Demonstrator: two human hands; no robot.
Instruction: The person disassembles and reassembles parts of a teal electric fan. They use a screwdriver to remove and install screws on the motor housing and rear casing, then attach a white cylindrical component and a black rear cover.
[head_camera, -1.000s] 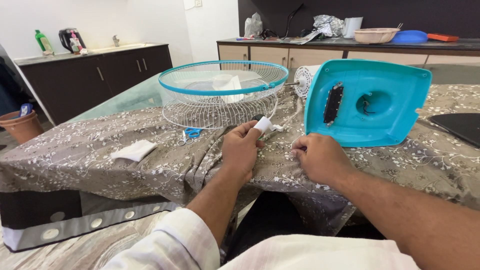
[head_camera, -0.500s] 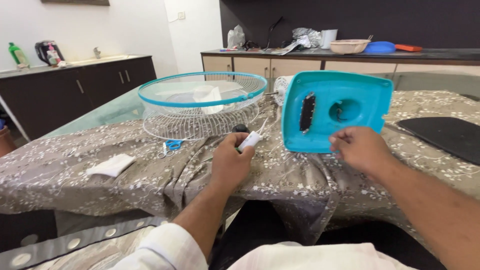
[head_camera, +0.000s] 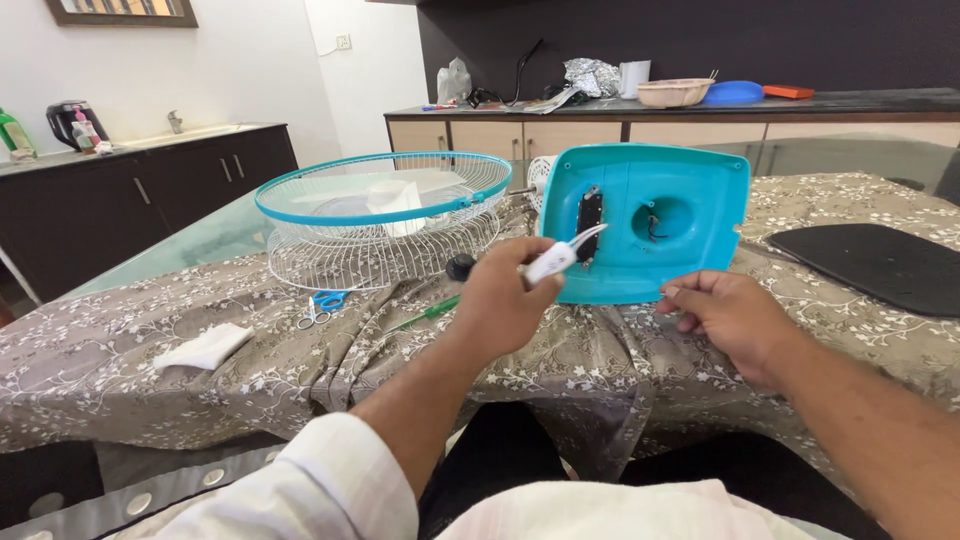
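The left hand (head_camera: 500, 300) is raised over the near edge of the table, its fingers curled shut around a small white plastic plug-like piece with a thin white cord (head_camera: 556, 259) — the piece sticks out past the thumb, up and to the right, and its tip lies in front of the turquoise plastic fan base, tipped up with its hollow underside facing the camera (head_camera: 700, 215). That base stands on the grey cloth with a white flower print (head_camera: 120, 385) covering the table; inside its shell sit a black oblong part on the left and a round recess holding a few short wires.

The right hand (head_camera: 735, 315) rests low on the cloth just below the base's lower right edge, fingers loosely bent with thumb against forefinger; whether anything is pinched there cannot be told.

To the left stands a white wire fan guard with a turquoise rim (head_camera: 385, 215), open side up like a basket — a folded white sheet lies in it. Before it on the cloth are small scissors with blue handles (head_camera: 322, 303), a green-handled screwdriver (head_camera: 432, 311) and a black round knob (head_camera: 460, 266). A folded white cloth (head_camera: 205, 346) lies farther left, and a flat black mat (head_camera: 880, 265) lies at the right.
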